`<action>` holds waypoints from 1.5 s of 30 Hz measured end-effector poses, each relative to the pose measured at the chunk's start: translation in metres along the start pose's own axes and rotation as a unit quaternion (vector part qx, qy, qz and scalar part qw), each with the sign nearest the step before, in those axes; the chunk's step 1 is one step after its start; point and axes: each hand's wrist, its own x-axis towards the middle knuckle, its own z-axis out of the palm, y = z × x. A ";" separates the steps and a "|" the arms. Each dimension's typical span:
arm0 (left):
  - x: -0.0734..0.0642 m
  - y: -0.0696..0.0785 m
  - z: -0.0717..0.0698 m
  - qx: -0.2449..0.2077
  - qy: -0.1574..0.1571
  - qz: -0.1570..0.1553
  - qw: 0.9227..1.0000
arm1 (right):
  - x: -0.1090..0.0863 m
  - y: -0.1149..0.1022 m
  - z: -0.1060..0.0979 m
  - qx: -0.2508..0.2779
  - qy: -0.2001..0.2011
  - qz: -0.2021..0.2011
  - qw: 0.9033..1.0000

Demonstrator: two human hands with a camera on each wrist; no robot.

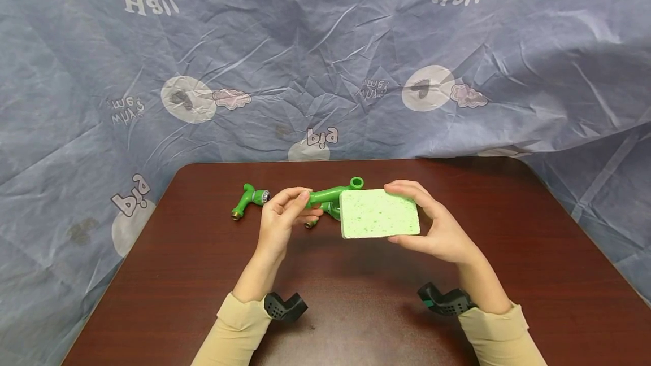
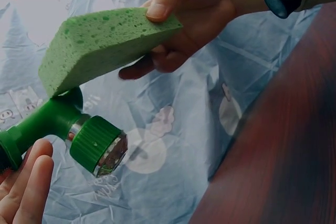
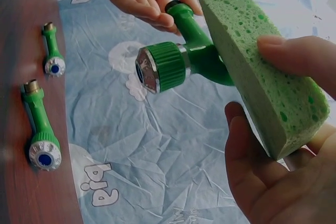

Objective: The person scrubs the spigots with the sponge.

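Note:
In the head view my left hand [image 1: 277, 216] pinches one end of a green tap [image 1: 328, 195] between thumb and fingers, held up above the table. My right hand [image 1: 445, 230] grips a pale green sponge [image 1: 378, 214] by its right end, thumb and fingers on opposite edges. The sponge hides part of the tap in that view. Seen from the left wrist, the sponge's lower corner [image 2: 55, 90] meets the tap's body [image 2: 47, 116], beside its ribbed knob [image 2: 97, 142]. The right wrist view shows the sponge's long face [image 3: 252, 72] right against the tap's spout side [image 3: 210, 64].
Two more green taps with brass ends lie on the dark wooden table [image 1: 366, 298]: one at the left [image 1: 249, 199], the other [image 1: 331, 209] partly behind the held tap and sponge. A blue printed cloth [image 1: 325, 61] hangs behind the table.

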 end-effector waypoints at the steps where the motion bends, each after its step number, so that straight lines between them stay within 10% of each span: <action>1: 0.000 0.000 0.000 0.003 -0.005 -0.003 1.000 | -0.001 0.003 0.000 0.001 -0.003 -0.001 1.000; 30: -0.003 -0.009 0.008 0.034 -0.066 -0.033 0.997 | -0.006 0.020 0.007 0.069 -0.025 0.002 0.997; 45: -0.004 -0.002 0.005 -0.039 -0.073 -0.024 0.996 | -0.005 0.021 0.011 0.116 -0.013 -0.020 0.993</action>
